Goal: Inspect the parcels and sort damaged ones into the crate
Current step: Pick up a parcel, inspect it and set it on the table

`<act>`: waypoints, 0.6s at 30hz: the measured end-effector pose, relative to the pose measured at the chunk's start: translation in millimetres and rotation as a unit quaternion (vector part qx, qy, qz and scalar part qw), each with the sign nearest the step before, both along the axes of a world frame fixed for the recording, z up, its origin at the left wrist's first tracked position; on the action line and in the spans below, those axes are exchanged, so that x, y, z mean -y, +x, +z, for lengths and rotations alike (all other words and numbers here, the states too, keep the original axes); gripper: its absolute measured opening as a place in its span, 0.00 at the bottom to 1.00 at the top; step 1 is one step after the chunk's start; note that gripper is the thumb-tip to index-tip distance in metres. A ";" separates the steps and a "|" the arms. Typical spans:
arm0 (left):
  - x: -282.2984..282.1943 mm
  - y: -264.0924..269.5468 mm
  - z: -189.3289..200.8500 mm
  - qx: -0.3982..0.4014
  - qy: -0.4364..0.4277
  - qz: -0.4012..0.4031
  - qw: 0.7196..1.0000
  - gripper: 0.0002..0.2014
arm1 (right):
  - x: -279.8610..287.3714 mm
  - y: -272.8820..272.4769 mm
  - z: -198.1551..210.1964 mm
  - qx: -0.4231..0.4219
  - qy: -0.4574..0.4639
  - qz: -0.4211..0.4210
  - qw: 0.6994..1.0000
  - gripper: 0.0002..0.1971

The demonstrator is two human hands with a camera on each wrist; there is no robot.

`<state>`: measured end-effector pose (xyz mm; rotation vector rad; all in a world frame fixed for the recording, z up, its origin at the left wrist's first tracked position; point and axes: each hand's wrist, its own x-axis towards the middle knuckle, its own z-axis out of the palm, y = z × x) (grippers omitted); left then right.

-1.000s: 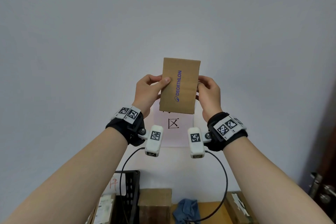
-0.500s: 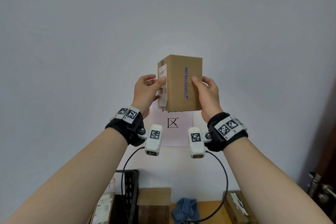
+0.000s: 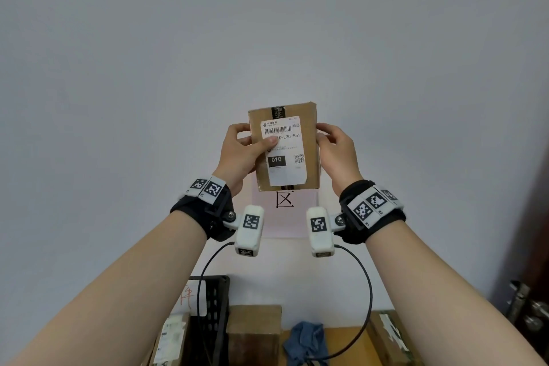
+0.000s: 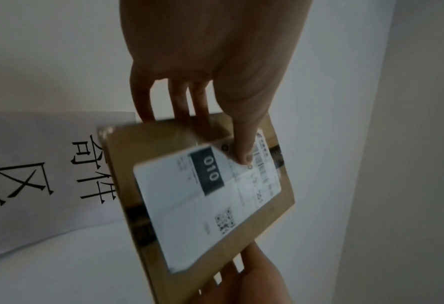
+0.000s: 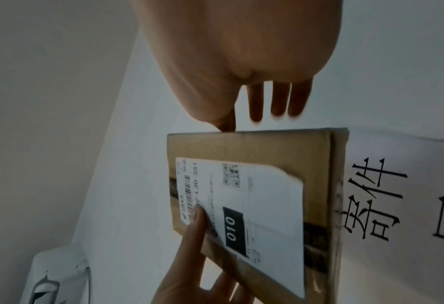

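cardboard parcel (image 3: 309, 140) sits upright between your two raised hands, held up in front of the pale wall (image 3: 118, 68), its labelled face turned toward you. your left hand (image 3: 240, 154) grasps its left edge, thumb pressed across the white shipping label (image 3: 286, 163) just under the barcode, the other fingers wrapped behind. your right hand (image 3: 338, 151) grips the right edge with curled fingers; in the right wrist view only the thumb and forefinger tips meet the edge while the other fingers hang just off it. the label carries a black block reading 010 and a small qr code, and a dark tape strip (image 3: 278, 111) runs under it from top to bottom of the box. behind the parcel a white paper sign (image 3: 285, 217) with black characters is stuck to the wall. low in the head view stand a black crate (image 3: 218, 306), a brown box (image 3: 254, 333) beside it, a blue cloth (image 3: 306, 342) on the wooden table (image 3: 347, 345), and another taped box (image 3: 389, 336) to the right.
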<state>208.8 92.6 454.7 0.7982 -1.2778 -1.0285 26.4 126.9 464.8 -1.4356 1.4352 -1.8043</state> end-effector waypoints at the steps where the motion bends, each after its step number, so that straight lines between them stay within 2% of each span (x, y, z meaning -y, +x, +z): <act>1: -0.1 0.4 -0.2 -0.002 -0.001 0.001 1.000 0.29 | -2.4 0.5 1.8 0.010 0.006 0.018 1.000 0.11; 5: -2.9 1.1 1.3 -0.001 -0.010 0.008 1.000 0.25 | -3.9 1.1 2.7 0.052 0.031 0.046 0.997 0.15; 8: -6.3 -0.9 5.4 0.003 0.007 0.023 1.000 0.19 | -6.1 3.0 2.0 0.063 0.039 0.053 0.996 0.14; 10: -7.3 -0.8 8.6 -0.004 0.028 0.026 0.999 0.20 | -7.6 4.1 3.1 0.073 0.047 0.064 0.994 0.15; 13: -8.5 0.1 11.8 -0.014 0.042 0.023 0.999 0.22 | -9.4 4.3 6.7 0.090 0.062 0.069 0.992 0.22; 18: -10.2 0.5 13.2 -0.009 0.046 0.013 0.999 0.25 | -14.6 5.7 9.6 0.075 0.070 0.080 0.992 0.29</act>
